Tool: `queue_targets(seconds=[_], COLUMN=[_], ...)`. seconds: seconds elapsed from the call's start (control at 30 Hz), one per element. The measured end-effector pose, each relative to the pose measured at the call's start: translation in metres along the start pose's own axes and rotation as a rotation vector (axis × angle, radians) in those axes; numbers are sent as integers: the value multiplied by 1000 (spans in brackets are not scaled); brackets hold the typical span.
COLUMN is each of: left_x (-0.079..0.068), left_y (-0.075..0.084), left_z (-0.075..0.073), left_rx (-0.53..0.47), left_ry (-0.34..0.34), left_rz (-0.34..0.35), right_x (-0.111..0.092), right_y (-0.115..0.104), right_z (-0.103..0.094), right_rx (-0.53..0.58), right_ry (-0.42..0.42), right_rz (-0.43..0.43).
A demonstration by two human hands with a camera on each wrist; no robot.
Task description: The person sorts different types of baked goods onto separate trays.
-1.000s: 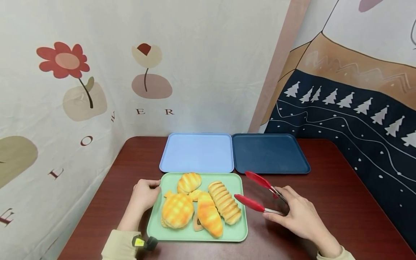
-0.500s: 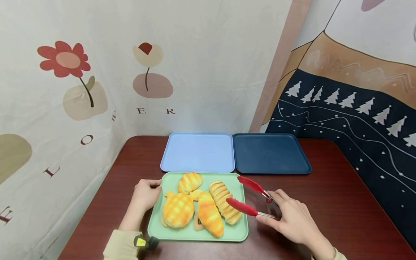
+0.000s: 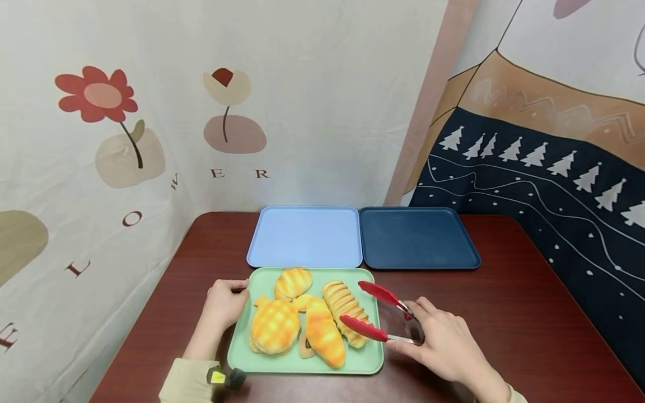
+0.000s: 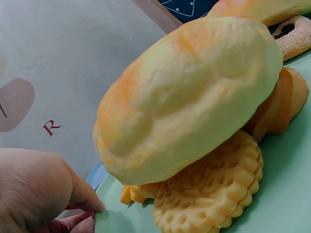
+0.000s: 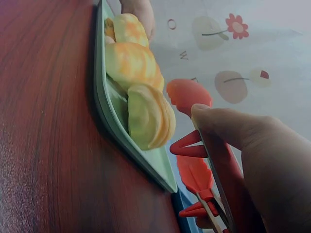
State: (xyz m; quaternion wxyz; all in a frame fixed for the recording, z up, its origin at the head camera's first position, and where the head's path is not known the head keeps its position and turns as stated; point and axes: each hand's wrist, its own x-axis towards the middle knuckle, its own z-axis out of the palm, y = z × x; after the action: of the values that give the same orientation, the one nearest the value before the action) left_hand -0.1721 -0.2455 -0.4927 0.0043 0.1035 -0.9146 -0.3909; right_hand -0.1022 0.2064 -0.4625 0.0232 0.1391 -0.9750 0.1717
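At the left rim of a green tray [image 3: 363,362], my left hand [image 3: 224,302] pinches the edge, thumb on top. My right hand [image 3: 445,342] holds red-tipped tongs [image 3: 367,328], their two arms spread. The tongs reach over the tray's right side, overlapping a ridged long bread [image 3: 340,296] in the head view. Beside it lies a smooth oblong bread [image 3: 325,334]. A round bread with a grid pattern [image 3: 274,324] sits at the left, a small striped bun [image 3: 292,283] behind it. The left wrist view shows a scalloped biscuit [image 4: 209,187] under the round bread.
A light blue tray [image 3: 304,238] and a dark blue tray [image 3: 418,239] lie side by side behind the green one. All stand on a dark red wooden table [image 3: 519,313]. A printed cloth [image 3: 322,101] hangs behind the table.
My right hand has moved left and slightly down with the tongs, bringing their tips from beside the green tray to over the ridged bread. The left hand stays at the rim.
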Motion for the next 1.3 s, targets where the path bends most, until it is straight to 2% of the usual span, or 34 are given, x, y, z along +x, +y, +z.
queue_targets(seconds=[0.2, 0.63, 1.3], left_x=[0, 0, 0], left_y=[-1, -2, -1], left_z=[0, 0, 0], left_rx=[-2, -2, 6], left_ry=[1, 3, -2], left_rz=[2, -7, 5], right_x=[-2, 0, -4], right_y=[-7, -15, -16], right_z=[1, -1, -5], right_rx=[-9, -18, -59], right_ry=[-7, -93, -7], right_rz=[-13, 17, -73])
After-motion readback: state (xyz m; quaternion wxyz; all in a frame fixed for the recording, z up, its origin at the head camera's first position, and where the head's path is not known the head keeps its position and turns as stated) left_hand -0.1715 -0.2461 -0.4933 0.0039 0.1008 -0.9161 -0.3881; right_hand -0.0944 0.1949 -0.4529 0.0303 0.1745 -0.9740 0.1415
